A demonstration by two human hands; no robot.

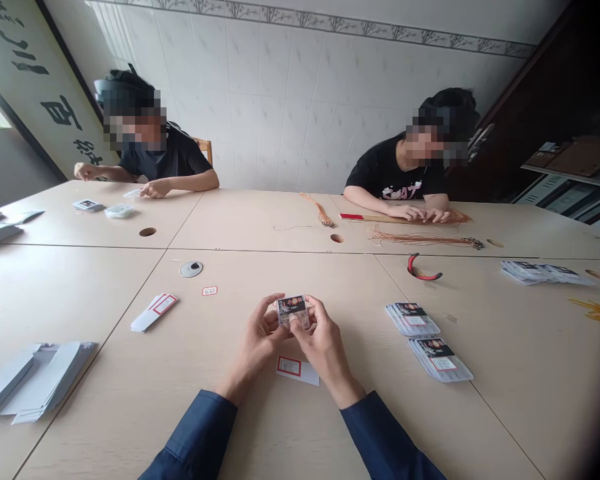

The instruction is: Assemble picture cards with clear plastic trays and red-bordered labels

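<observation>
Both my left hand point(261, 331) and my right hand point(321, 333) pinch a small packaged card point(293, 311) with a dark, red-titled face in a clear plastic sleeve. It is held low over the table, and my fingers cover its lower part. Just below my hands, a white slip with a red-bordered label point(297, 370) lies flat on the table. Two stacks of similar sleeved cards point(413, 320) point(440, 359) lie to my right. A bundle of white paper strips point(154, 313) lies to my left.
A pile of pale grey folded sheets point(35, 380) lies at the left. A red curved tool point(423, 268) and fanned packets point(545, 273) lie to the right. Across the table, two seated people point(165, 163) point(395, 173) handle cards and orange cords point(425, 239).
</observation>
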